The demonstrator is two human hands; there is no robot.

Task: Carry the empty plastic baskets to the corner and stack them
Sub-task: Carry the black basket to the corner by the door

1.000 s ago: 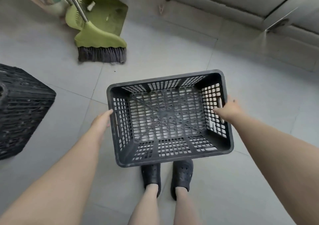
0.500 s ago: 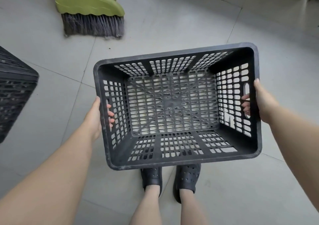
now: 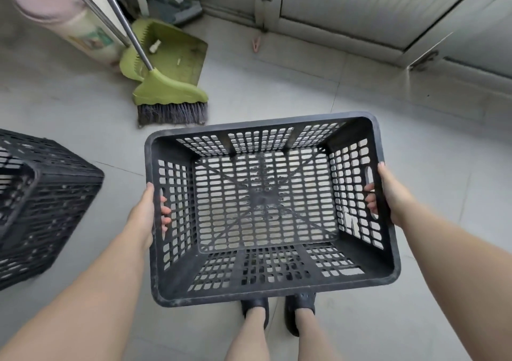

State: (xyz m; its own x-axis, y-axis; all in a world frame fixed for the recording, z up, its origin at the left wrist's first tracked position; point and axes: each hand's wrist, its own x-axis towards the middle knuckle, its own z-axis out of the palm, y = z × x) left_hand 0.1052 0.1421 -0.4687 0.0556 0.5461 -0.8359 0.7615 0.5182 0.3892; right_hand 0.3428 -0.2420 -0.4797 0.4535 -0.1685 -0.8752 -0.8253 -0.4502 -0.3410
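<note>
An empty black plastic basket with slotted walls hangs in front of me above my feet, held level. My left hand grips its left short side, fingers poking through the handle slot. My right hand grips the right short side the same way. A second black slotted basket stands upside down on the floor at the left, partly cut off by the frame edge.
A green broom and green dustpan rest on the tiled floor ahead to the left, beside a pale cylinder. A grey panelled wall runs along the far side. A pink clothes peg lies near the wall.
Both hands closed on the basket's side handles and lifted it. The view has tilted back up, so the dustpan, cylinder and wall show again.
</note>
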